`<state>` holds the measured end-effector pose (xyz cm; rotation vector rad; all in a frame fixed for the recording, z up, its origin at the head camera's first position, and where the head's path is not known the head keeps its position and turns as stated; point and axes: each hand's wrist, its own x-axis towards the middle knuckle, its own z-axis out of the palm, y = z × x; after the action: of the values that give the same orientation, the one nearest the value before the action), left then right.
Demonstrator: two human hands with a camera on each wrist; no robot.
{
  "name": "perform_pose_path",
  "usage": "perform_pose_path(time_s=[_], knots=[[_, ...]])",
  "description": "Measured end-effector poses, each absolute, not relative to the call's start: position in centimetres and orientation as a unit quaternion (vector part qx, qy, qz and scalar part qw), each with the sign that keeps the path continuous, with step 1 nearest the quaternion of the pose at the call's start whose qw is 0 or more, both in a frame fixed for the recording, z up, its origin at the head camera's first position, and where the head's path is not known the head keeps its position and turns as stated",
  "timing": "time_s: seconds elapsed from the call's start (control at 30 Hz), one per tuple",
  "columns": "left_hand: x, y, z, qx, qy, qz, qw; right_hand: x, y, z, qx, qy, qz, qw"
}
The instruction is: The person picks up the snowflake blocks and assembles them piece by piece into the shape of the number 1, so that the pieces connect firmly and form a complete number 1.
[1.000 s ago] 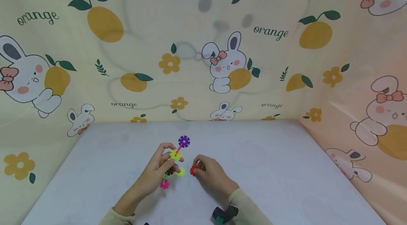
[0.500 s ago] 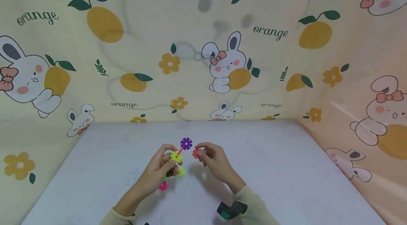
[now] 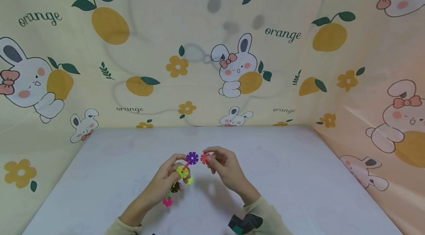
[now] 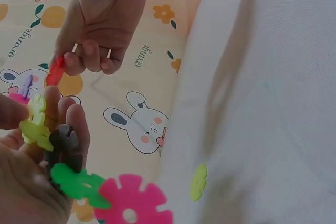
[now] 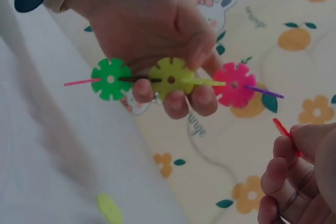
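My left hand (image 3: 165,179) grips a chain of notched plastic snowflake discs between thumb and fingers. A purple disc (image 3: 192,158) forms its far end. Down the chain follow a pink disc (image 5: 234,93), yellow discs (image 5: 171,70), a dark disc (image 4: 65,145), a green disc (image 5: 111,66) and a pink end disc (image 3: 167,201). Each one slots crosswise into its neighbour. My right hand (image 3: 230,168) pinches a red snowflake disc (image 3: 204,158) between thumb and forefinger. That red disc is just right of the purple one, a small gap between them.
A loose yellow-green disc (image 4: 198,182) lies on the white tabletop (image 3: 282,176), below and right of the chain. Behind the table hangs a printed cloth (image 3: 206,80) with rabbits and oranges. A dark band (image 3: 245,224) is at my right wrist.
My right hand has lifted the red disc up and away from me, level with the chain's purple end. The chain has lowered slightly, and its purple end is now nearer the red disc.
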<state>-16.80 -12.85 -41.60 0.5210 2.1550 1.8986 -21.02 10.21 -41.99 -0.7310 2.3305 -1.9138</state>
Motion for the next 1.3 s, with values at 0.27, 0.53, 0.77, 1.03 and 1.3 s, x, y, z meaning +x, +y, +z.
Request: perform_pose_path(time_s=[0.27, 0.53, 0.77, 1.03, 1.3], knots=[[-16.7, -12.9, -41.4, 0.173, 0.726, 0.653, 0.13, -20.5, 10.1, -41.2, -0.239, 0.748, -0.619, 0.019], [-16.8, -12.9, -41.5, 0.173, 0.734, 0.645, 0.121, -20.1, 9.9, -41.0, -0.242, 0.738, -0.63, 0.025], [-17.0, -12.8, -42.0, 0.203, 0.75, 0.624, 0.081, -19.8, 9.8, -40.6, -0.242, 0.734, -0.634, 0.025], [-16.9, -12.6, -41.8, 0.174, 0.766, 0.611, 0.097, -19.4, 9.8, -39.9, -0.237, 0.73, -0.64, 0.028], [-17.1, -12.8, -41.9, 0.18, 0.775, 0.601, 0.072, -19.3, 9.8, -39.4, -0.232, 0.726, -0.647, 0.034]])
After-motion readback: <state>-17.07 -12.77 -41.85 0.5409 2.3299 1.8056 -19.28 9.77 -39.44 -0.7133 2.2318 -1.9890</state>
